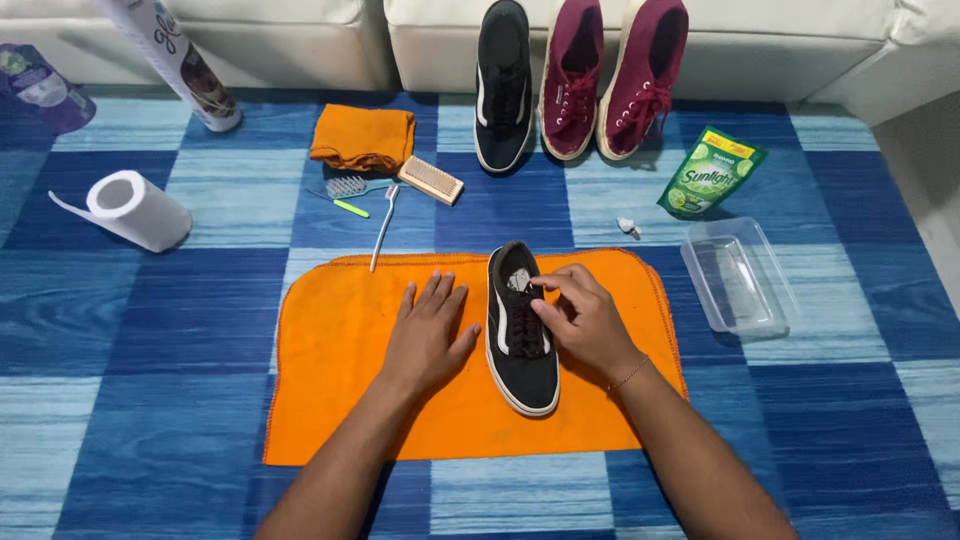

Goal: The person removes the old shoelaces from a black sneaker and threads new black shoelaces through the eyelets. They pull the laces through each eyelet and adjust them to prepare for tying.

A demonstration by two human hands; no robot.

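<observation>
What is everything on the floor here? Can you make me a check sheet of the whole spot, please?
Surface: blue checked mat with an orange cloth spread flat on it.
Job's things: black shoe lying on the cloth, toe toward the person.
Clutter: folded orange cloth, wooden brush, toothbrush, paper roll, spray can, green pouch, clear plastic tub, second black shoe, two maroon shoes.
Grippers: left hand flat on the cloth beside the shoe; right hand pinching at the laces.
Cables: nothing seen.
Surroundings: white sofa along the mat's far edge.
</observation>
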